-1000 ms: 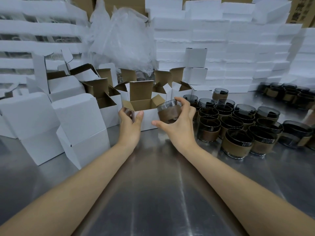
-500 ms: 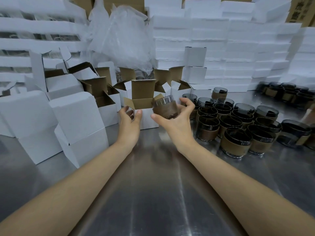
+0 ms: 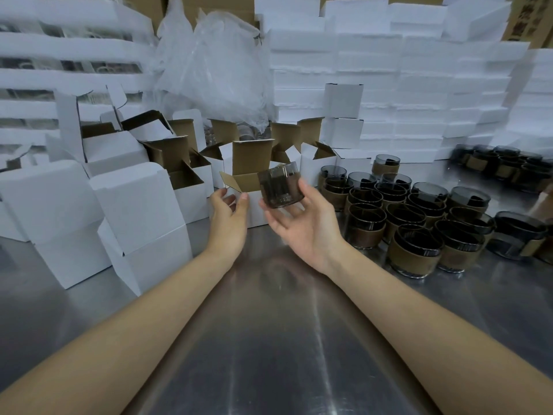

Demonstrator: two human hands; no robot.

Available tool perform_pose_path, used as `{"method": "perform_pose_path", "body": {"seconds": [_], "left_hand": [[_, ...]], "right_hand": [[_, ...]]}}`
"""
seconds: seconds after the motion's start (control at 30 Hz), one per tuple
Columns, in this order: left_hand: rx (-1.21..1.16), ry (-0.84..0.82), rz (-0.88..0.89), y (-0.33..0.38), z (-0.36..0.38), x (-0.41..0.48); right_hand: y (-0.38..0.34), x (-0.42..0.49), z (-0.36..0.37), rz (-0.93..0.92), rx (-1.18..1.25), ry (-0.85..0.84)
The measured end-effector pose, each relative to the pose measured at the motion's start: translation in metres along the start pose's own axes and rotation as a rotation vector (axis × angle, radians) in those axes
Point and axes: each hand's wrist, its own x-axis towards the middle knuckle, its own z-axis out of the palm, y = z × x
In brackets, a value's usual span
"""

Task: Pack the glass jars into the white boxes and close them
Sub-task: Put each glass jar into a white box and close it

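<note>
Jar at the mouth of an open box

Head view: the right hand (image 3: 302,226) lies palm up, fingers spread almost straight. The blurred glass jar (image 3: 279,187) is tipped on its side against the fingertips and thumb, at the right edge of the open white box (image 3: 253,205). The left hand (image 3: 229,217), loosely curled, holds nothing, just beside the box's front.
</note>
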Motion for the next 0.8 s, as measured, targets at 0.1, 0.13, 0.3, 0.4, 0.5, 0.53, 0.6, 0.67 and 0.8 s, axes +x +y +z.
{"method": "perform_pose_path", "body": {"seconds": [0.1,0.13,0.3,0.4,0.5,0.53,0.6,0.67,0.8], "left_hand": [[0.010,0.011,0.001,-0.0008,0.0007,0.0008],[0.011,0.012,-0.001,-0.0010,0.0009,0.0012],[0.038,0.025,-0.004,-0.0012,0.0015,0.0020],[0.038,0.026,-0.009,-0.0012,0.0021,0.0020],[0.039,0.030,-0.014,-0.0008,0.0021,0.0023],[0.042,0.031,-0.015,-0.0006,0.0021,0.0022],[0.046,0.034,-0.015,-0.0006,0.0020,0.0022],[0.047,0.033,-0.016,-0.0006,0.0022,0.0023],[0.049,0.027,-0.020,-0.0008,0.0019,0.0021]], "right_hand": [[-0.0017,0.0024,-0.0001,0.087,0.132,0.045],[-0.0018,0.0030,-0.0003,0.109,0.166,0.053],[-0.0016,0.0053,-0.0042,0.174,0.216,0.073],[-0.0024,0.0048,-0.0043,0.221,0.225,0.085],[-0.0029,0.0042,-0.0038,0.243,0.222,0.073],[-0.0031,0.0043,-0.0037,0.244,0.212,0.069],[-0.0034,0.0044,-0.0041,0.249,0.185,0.063],[-0.0032,0.0047,-0.0052,0.254,0.152,0.049],[-0.0030,0.0056,-0.0067,0.236,0.090,0.003]]}}
